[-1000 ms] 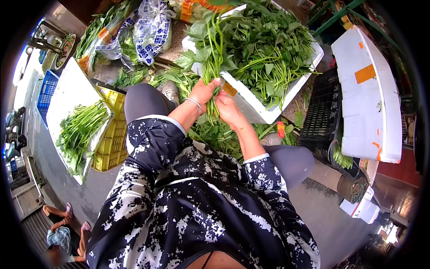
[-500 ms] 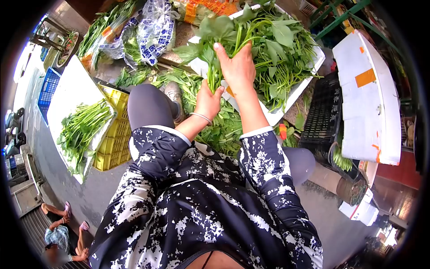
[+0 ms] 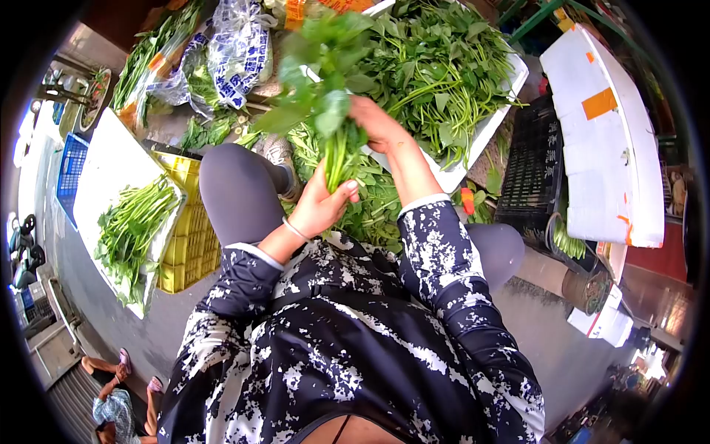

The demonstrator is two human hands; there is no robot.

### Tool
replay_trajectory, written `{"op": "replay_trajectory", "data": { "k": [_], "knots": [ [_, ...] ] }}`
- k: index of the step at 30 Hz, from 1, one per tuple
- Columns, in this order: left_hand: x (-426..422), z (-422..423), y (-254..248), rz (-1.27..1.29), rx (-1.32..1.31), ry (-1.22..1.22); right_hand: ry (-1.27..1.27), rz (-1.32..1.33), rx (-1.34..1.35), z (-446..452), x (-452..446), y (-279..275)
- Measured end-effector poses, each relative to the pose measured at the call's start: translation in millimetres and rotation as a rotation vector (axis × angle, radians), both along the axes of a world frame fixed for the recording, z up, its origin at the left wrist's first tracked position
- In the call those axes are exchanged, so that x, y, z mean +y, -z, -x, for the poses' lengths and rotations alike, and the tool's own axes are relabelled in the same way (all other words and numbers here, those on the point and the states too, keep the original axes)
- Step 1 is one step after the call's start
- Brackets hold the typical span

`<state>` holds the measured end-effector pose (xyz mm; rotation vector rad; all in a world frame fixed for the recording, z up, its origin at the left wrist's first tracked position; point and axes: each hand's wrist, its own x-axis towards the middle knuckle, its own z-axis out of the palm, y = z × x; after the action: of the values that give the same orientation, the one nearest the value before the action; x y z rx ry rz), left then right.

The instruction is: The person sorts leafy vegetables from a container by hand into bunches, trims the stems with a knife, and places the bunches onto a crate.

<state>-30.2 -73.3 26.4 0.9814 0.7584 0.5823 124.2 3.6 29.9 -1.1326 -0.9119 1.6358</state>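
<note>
My left hand (image 3: 322,203) is closed round the stems of a bunch of leafy greens (image 3: 336,152), held upright in front of my knees with the leaves at the top. Against the right side of this bunch is my right hand (image 3: 381,126); its fingers are hidden behind blurred leaves, so their grip does not show. Just beyond the right hand, a heap of the same greens (image 3: 444,81) fills a white foam box (image 3: 520,80). Loose leaves and stems (image 3: 377,203) lie on the ground beneath both hands.
At left, a white foam lid (image 3: 111,163) bearing more greens (image 3: 133,229) rests on a yellow crate (image 3: 191,248), near a blue crate (image 3: 72,166). Bagged vegetables (image 3: 240,55) lie ahead. A black crate (image 3: 529,174) and foam box (image 3: 599,155) stand right. A person (image 3: 115,407) sits lower left.
The bunch has moved left and towards me with my left hand. My right hand has come down from among the leaves to the bunch's right side. The whole view has shifted slightly.
</note>
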Motion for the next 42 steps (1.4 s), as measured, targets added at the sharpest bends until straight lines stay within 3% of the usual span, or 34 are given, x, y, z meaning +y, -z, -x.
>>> {"op": "replay_trajectory", "data": {
  "k": [3,7,10,13,15,17,19,23,24,26,28,31,33,35,36,38,42],
  "knots": [
    [5,5,-4,0.169,-0.051,0.083,-0.076,-0.04,-0.201,11,18,12],
    [22,2,-15,0.333,-0.06,0.1,-0.041,-0.078,-0.186,11,33,11],
    [36,-1,-16,0.42,-0.178,-0.002,0.007,0.105,-0.392,-1,34,-10],
    [54,2,-19,0.441,-0.366,-0.085,0.375,0.171,-0.475,-19,24,-26],
    [71,6,-23,0.368,-0.438,-0.061,0.809,-0.034,-0.399,-32,10,0],
    [89,7,-28,0.337,-0.54,-0.094,0.969,0.008,-0.917,-47,7,46],
    [106,0,-37,0.312,-0.66,-0.068,0.633,0.253,-1.163,-46,-6,35],
    [128,-28,-33,0.428,-0.884,-0.041,0.571,0.413,-1.145,-60,2,37],
    [135,-33,-21,0.486,-0.887,-0.039,0.602,0.347,-1.042,-67,3,58],
    [138,-36,3,0.554,-0.815,-0.051,0.729,0.176,-0.775,-62,-4,46],
    [134,-35,19,0.678,-0.77,-0.055,0.672,-0.013,-0.558,-46,-21,17],
    [120,-33,30,0.672,-0.638,-0.124,0.514,-0.199,-0.383,-17,-53,-21],
    [114,-33,39,0.645,-0.611,-0.114,0.476,-0.234,-0.465,-10,-61,-5],
    [106,-35,35,0.549,-0.388,-0.211,0.337,-0.149,-0.772,-16,-62,23],
    [101,-35,30,0.503,-0.293,-0.205,0.338,-0.151,-0.766,-12,-64,19],
    [97,-34,46,0.445,-0.281,-0.098,0.309,-0.227,-1.18,-5,-71,13],
    [83,-37,50,0.348,-0.206,-0.102,0.167,-0.275,-1.338,-4,-71,4]
  ]
}}
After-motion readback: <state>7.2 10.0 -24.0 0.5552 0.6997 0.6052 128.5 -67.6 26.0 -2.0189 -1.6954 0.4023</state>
